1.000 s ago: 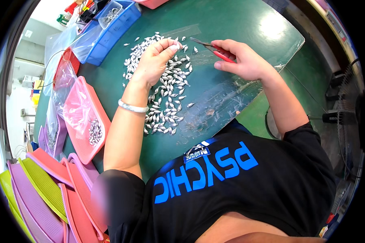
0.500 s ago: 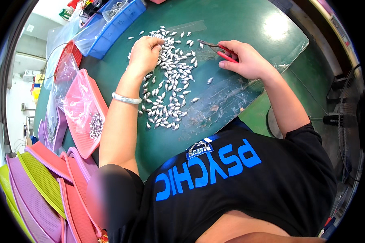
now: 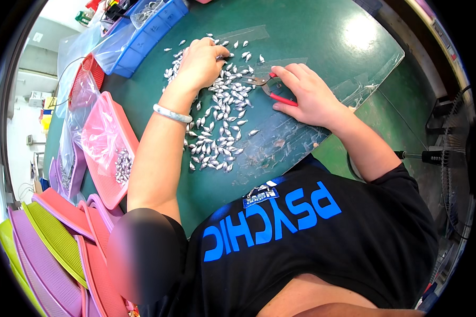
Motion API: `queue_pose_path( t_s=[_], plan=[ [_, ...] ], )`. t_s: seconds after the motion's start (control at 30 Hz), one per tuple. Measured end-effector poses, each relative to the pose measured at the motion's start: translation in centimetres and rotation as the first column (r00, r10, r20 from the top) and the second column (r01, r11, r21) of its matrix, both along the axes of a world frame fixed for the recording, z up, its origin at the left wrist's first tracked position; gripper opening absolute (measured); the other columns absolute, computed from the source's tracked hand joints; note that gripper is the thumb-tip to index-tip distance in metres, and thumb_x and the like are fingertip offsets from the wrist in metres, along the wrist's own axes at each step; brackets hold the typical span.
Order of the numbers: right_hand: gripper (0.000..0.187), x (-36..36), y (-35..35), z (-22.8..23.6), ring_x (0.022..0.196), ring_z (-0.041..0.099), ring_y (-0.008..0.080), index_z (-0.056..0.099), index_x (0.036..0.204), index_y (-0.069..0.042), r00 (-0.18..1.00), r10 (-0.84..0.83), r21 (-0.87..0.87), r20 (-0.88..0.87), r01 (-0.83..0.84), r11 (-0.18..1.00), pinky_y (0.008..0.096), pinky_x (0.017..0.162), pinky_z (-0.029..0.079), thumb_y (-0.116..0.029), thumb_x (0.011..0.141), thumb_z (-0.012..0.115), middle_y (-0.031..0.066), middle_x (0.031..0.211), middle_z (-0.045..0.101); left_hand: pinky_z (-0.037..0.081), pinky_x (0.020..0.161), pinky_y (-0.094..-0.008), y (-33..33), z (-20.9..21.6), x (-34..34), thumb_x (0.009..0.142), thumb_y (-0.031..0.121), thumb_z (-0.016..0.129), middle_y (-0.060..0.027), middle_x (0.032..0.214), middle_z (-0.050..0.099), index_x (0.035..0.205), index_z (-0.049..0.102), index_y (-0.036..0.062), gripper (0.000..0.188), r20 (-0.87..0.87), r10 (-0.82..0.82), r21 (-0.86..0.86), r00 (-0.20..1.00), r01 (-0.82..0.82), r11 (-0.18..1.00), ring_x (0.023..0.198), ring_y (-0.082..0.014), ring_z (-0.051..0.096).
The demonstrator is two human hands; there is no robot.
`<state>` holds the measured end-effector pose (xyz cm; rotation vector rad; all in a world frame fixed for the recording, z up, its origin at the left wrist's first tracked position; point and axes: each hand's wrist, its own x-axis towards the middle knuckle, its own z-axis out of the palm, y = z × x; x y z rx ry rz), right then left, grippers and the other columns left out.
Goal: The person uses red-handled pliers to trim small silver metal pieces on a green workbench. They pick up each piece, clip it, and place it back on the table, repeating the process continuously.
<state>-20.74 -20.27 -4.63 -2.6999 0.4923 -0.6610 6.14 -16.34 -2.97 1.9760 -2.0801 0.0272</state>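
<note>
Many small silver teardrop-shaped metal weights, like fishing sinkers, lie spread over the green tabletop. My left hand is over the far part of the pile. Its fingers are bent and drawn together among the weights; what they pinch, if anything, is hidden. My right hand grips a pair of red-handled pliers with its handles spread. The pliers' metal jaws point left, close to the right side of the pile and near my left fingertips.
A pink tray with a plastic bag and more weights stands left of my left forearm. Behind it are a red basket and a blue bin. Coloured trays are stacked at lower left. Clear scraps litter the table's near edge.
My left hand has moved slightly right and away from me over the pile. My right hand has brought the pliers left and nearer to me, toward the weights. The handles are spread wider.
</note>
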Motion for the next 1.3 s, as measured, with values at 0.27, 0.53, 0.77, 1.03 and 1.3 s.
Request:
queue_pose_path(
  t_s=[0.27, 0.53, 0.77, 1.03, 1.3],
  plan=[
    [0.068, 0.3, -0.3, -0.6, 0.102, 0.051, 0.0333, 0.044, 0.128, -0.003, 0.995, -0.037, 0.031, 0.088, 0.035, 0.999, 0.0400, 0.088, 0.043, -0.022, 0.071, 0.076, 0.0156, 0.110, 0.053, 0.042, 0.086, -0.0387, -0.6, 0.6, -0.5, 0.076, 0.015, 0.062, -0.0105, 0.094, 0.058, 0.085, 0.071, 0.0127, 0.013, 0.122, 0.011, 0.088, 0.992, -0.022, 0.996, 0.097, -0.0299, 0.053],
    [0.067, 0.3, -0.3, -0.7, 0.100, 0.052, 0.0329, 0.046, 0.126, -0.002, 0.992, -0.050, 0.013, 0.119, 0.048, 0.999, 0.0395, 0.086, 0.044, -0.023, 0.070, 0.077, 0.0150, 0.107, 0.053, 0.043, 0.090, -0.0395, -0.5, 0.2, 0.7, 0.078, 0.010, 0.058, -0.0120, 0.098, 0.060, 0.087, 0.072, 0.0121, 0.016, -0.017, 0.017, 0.115, 1.000, -0.015, 0.993, 0.102, -0.0313, 0.053],
    [0.068, 0.3, -0.3, -0.8, 0.102, 0.052, 0.0328, 0.045, 0.127, -0.002, 0.992, -0.060, 0.026, 0.111, 0.057, 0.998, 0.0395, 0.088, 0.044, -0.021, 0.070, 0.077, 0.0147, 0.109, 0.053, 0.044, 0.089, -0.0395, -0.4, 1.5, 0.1, 0.078, 0.010, 0.060, -0.0110, 0.099, 0.060, 0.088, 0.072, 0.0139, 0.016, 0.066, 0.029, 0.194, 0.997, -0.041, 0.980, 0.102, -0.0303, 0.054],
    [0.066, 0.4, -0.4, -0.9, 0.096, 0.053, 0.0325, 0.047, 0.123, -0.001, 0.986, -0.050, 0.001, 0.159, 0.051, 0.999, 0.0398, 0.083, 0.044, -0.023, 0.068, 0.077, 0.0144, 0.103, 0.053, 0.044, 0.087, -0.0409, -0.8, 1.5, 0.2, 0.077, 0.010, 0.060, -0.0123, 0.098, 0.058, 0.085, 0.068, 0.0111, 0.012, 0.133, -0.078, 0.198, 0.988, 0.050, 0.979, 0.100, -0.0323, 0.053],
    [0.069, 0.1, -0.2, -0.1, 0.097, 0.052, 0.0331, 0.046, 0.123, 0.000, 0.986, -0.042, 0.054, 0.159, 0.034, 0.998, 0.0401, 0.083, 0.043, -0.021, 0.066, 0.078, 0.0145, 0.104, 0.052, 0.046, 0.070, -0.0291, -1.5, 2.1, 2.9, 0.084, 0.012, 0.059, -0.0059, 0.081, 0.060, 0.088, 0.059, 0.0011, 0.012, -0.518, 0.112, 0.118, 0.848, -0.059, 0.991, 0.076, -0.0181, 0.057]
  ],
)
